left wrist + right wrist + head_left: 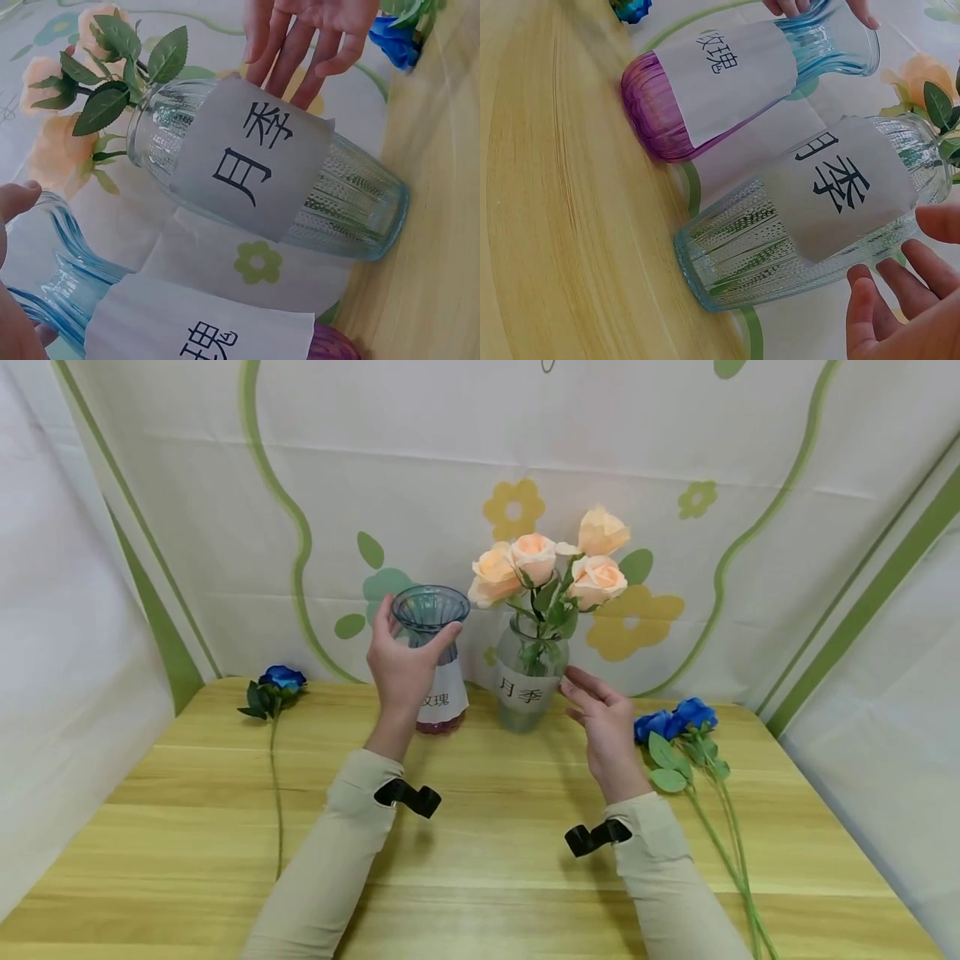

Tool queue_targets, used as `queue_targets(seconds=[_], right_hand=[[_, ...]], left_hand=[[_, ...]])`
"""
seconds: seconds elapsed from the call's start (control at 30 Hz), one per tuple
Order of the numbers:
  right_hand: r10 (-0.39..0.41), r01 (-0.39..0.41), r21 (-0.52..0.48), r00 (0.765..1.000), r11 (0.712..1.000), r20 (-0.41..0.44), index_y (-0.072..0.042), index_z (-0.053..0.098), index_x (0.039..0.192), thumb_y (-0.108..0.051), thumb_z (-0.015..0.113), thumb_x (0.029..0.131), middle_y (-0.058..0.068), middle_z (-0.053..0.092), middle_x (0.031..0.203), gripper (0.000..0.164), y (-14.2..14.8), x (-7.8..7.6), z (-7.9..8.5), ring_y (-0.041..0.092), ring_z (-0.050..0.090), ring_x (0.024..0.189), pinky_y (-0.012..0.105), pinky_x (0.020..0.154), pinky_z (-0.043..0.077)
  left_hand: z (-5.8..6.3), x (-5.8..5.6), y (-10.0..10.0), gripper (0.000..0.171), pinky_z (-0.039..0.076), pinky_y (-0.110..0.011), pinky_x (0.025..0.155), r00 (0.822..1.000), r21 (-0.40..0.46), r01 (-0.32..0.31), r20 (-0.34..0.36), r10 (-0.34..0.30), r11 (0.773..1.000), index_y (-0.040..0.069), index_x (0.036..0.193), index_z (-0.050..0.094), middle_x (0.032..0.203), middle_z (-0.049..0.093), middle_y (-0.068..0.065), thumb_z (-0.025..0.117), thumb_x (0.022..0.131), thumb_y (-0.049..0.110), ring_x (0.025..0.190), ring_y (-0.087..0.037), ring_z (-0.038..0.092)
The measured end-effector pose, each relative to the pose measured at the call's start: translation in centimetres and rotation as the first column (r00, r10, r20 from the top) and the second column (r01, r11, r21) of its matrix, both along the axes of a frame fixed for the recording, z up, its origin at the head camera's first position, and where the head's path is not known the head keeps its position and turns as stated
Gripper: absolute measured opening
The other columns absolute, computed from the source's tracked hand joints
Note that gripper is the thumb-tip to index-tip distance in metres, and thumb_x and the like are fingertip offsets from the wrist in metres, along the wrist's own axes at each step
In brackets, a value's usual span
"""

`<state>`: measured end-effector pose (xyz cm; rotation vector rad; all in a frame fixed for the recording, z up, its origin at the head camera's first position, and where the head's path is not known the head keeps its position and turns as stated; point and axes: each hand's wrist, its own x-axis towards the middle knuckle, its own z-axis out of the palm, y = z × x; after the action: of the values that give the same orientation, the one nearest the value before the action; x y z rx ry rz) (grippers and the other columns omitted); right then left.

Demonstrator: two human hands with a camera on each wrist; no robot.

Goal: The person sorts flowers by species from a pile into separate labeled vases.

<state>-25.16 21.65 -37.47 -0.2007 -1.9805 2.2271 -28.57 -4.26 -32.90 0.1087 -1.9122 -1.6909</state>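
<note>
My left hand [403, 675] grips the flared neck of a blue-to-purple glass vase [448, 672], thumb on one side and fingers on the other. A white paper label wraps this vase, which stands upright. To its right is a clear ribbed glass vase [352, 195] with its own white label, also upright, holding several peach roses [534, 560] with green leaves. Beside that clear vase is my right hand [607, 737], its fingers loosely bent and gripping nothing. Whether a fingertip touches the glass I cannot tell.
One blue rose [282, 679] lies at the left of the wooden table [480, 868]. On the right lie more blue roses [678, 718] with long green stems, near my right forearm. A patterned white cloth [420, 468] hangs behind the vases.
</note>
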Motion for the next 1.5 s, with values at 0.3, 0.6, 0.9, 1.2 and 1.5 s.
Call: queue_targets(seconds=[0.3,0.6,0.9,1.2,1.5], right_hand=[[0.0,0.001,-0.003,1.0,1.0,0.012,-0.01,0.065,0.145,-0.018,0.067,0.105,-0.01,0.074,0.123,0.041,-0.2,0.0,0.1,0.006,0.071,0.111,0.024,0.091,0.058],[-0.007,0.007,0.008,1.0,1.0,0.025,-0.012,0.065,0.146,-0.02,0.067,0.106,-0.003,0.072,0.135,0.041,0.0,0.0,0.5,0.015,0.068,0.125,0.024,0.093,0.057],[-0.041,0.033,-0.128,0.998,0.991,-0.053,-0.01,0.067,0.143,-0.015,0.073,0.102,0.001,0.072,0.14,0.042,2.2,1.5,2.7,0.012,0.073,0.117,0.026,0.093,0.058],[0.072,-0.092,-0.165,0.99,0.982,-0.124,-0.012,0.08,0.12,0.001,0.069,0.1,0.0,0.083,0.108,0.026,12.6,7.1,2.6,0.012,0.081,0.098,0.023,0.083,0.064],[-0.018,-0.067,0.303,0.963,0.951,0.269,-0.044,0.076,0.097,-0.02,0.072,0.103,-0.031,0.072,0.094,0.026,20.8,10.8,-0.3,-0.005,0.075,0.085,0.019,0.076,0.062]], left_hand=[[-0.1,-0.1,0.2,0.102,0.043,-0.047,0.123,0.999,0.041,-0.048,0.007,0.048,0.998,0.015,0.161,0.045,0.158,0.057,-0.007,0.096,0.077,0.04,0.148,-0.025,0.051],[0.1,-0.3,-0.7,0.102,0.045,-0.048,0.122,0.992,0.077,-0.122,-0.022,0.124,0.99,0.013,0.159,0.047,0.154,0.059,-0.01,0.098,0.074,0.039,0.145,-0.026,0.053],[0.3,-0.2,-2.6,0.106,0.038,-0.047,0.128,1.0,0.04,-0.028,-0.006,0.029,0.999,0.012,0.163,0.041,0.164,0.05,-0.007,0.096,0.077,0.044,0.153,-0.024,0.046],[1.0,-0.3,-5.0,0.09,0.039,-0.041,0.127,0.988,0.053,0.154,0.022,-0.155,0.987,0.014,0.159,0.05,0.167,0.048,-0.001,0.093,0.082,0.037,0.152,-0.021,0.048],[1.9,-0.1,-7.4,0.082,0.042,-0.041,0.125,0.947,0.067,0.313,0.046,-0.316,0.947,0.015,0.158,0.051,0.167,0.047,-0.001,0.089,0.088,0.031,0.15,-0.02,0.051]])
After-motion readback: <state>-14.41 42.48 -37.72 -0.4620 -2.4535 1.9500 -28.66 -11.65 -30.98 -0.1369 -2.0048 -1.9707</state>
